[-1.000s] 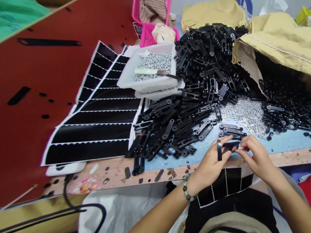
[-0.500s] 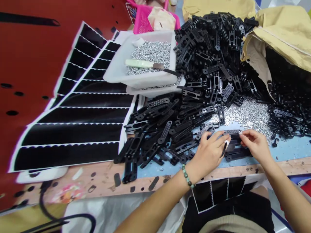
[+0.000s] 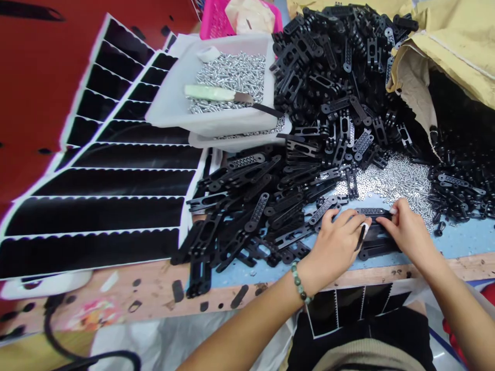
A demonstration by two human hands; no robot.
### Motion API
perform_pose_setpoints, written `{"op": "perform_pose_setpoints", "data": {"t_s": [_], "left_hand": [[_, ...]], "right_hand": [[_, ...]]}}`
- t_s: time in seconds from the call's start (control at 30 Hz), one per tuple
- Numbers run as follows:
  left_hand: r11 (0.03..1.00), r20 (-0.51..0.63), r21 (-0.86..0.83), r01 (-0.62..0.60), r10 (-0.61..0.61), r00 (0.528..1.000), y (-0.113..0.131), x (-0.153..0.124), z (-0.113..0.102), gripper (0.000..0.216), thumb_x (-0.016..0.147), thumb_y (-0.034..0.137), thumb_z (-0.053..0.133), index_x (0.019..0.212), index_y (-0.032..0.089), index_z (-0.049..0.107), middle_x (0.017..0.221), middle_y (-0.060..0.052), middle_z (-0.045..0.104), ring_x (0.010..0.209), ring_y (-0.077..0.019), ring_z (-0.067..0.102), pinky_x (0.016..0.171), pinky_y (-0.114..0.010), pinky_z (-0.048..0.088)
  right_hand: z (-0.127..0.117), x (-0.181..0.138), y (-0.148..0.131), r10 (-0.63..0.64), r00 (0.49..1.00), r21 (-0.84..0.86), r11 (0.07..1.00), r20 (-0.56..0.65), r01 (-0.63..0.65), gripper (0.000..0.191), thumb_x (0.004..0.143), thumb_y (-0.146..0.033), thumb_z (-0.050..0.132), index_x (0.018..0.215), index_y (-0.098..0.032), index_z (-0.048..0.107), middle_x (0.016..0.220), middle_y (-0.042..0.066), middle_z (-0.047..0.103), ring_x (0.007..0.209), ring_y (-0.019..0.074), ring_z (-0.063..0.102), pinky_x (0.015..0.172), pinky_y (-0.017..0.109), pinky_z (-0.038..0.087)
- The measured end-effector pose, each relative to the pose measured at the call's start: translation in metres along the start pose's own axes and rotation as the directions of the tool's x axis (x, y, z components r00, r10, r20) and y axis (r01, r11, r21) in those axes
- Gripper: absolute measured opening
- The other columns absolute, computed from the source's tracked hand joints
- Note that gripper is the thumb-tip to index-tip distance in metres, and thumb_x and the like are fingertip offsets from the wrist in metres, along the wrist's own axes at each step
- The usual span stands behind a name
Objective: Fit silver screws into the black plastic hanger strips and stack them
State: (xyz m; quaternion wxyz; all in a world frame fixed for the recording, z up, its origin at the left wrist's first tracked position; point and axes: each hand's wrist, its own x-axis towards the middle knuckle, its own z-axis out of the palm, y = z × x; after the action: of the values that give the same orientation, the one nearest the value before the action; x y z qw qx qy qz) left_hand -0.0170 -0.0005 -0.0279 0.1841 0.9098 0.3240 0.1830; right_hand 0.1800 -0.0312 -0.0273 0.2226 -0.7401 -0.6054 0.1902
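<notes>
My left hand rests on the blue table top with fingers curled, pinching a small black strip beside a few flat black plastic bars. My right hand lies just to its right, fingertips pressing down on the top bar. A large heap of black slotted plastic parts spreads behind and to the left of both hands. Loose silver screws lie just beyond my right hand.
Two stacked white trays of screws with a pale-handled tool stand at the back. Sheets of black adhesive strips lie to the left. A tan sack spills parts at right. Pink basket behind. Wooden table edge runs in front.
Both hands moved from the table's front edge up onto the blue top, setting the black strip down against the bars. The view shifted down and right.
</notes>
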Motion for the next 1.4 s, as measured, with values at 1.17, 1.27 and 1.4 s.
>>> {"op": "perform_pose_setpoints", "data": {"t_s": [1.17, 1.27, 1.4], "left_hand": [[0.995, 0.022, 0.076, 0.062, -0.064, 0.998, -0.007, -0.002, -0.005, 0.043, 0.084, 0.012, 0.051, 0.127, 0.017, 0.052, 0.119, -0.009, 0.063, 0.114, -0.0267, 0.052, 0.098, -0.048, 0.033], [0.998, -0.003, 0.029, 0.062, -0.062, 0.998, -0.007, -0.001, -0.004, 0.039, 0.086, 0.014, 0.049, 0.125, 0.016, 0.053, 0.119, -0.011, 0.061, 0.116, -0.0267, 0.051, 0.097, -0.047, 0.04], [0.995, -0.03, -0.079, 0.058, -0.061, 0.998, -0.006, -0.004, 0.0, 0.052, 0.089, 0.027, 0.052, 0.137, 0.015, 0.039, 0.142, -0.018, 0.04, 0.133, -0.0296, 0.037, 0.103, -0.047, 0.041]], "right_hand": [[0.018, 0.016, -0.019, -0.047, 0.999, 0.079, 0.996, -0.008, 0.047, 0.011, 0.083, -0.027, 0.052, 0.076, -0.02, 0.057, 0.067, 0.002, 0.057, 0.059, 0.017, 0.055, 0.06, 0.03, 0.045], [0.009, 0.015, -0.015, -0.112, 0.993, -0.107, 0.988, -0.032, 0.108, 0.015, 0.087, -0.034, 0.051, 0.089, -0.02, 0.056, 0.078, 0.006, 0.059, 0.069, 0.0216, 0.058, 0.063, 0.033, 0.047], [-0.003, -0.005, 0.001, -0.238, 0.968, -0.135, 0.965, -0.086, 0.225, 0.041, 0.092, -0.041, 0.045, 0.126, -0.018, 0.045, 0.119, 0.017, 0.054, 0.113, 0.0302, 0.053, 0.09, 0.046, 0.047]]}}
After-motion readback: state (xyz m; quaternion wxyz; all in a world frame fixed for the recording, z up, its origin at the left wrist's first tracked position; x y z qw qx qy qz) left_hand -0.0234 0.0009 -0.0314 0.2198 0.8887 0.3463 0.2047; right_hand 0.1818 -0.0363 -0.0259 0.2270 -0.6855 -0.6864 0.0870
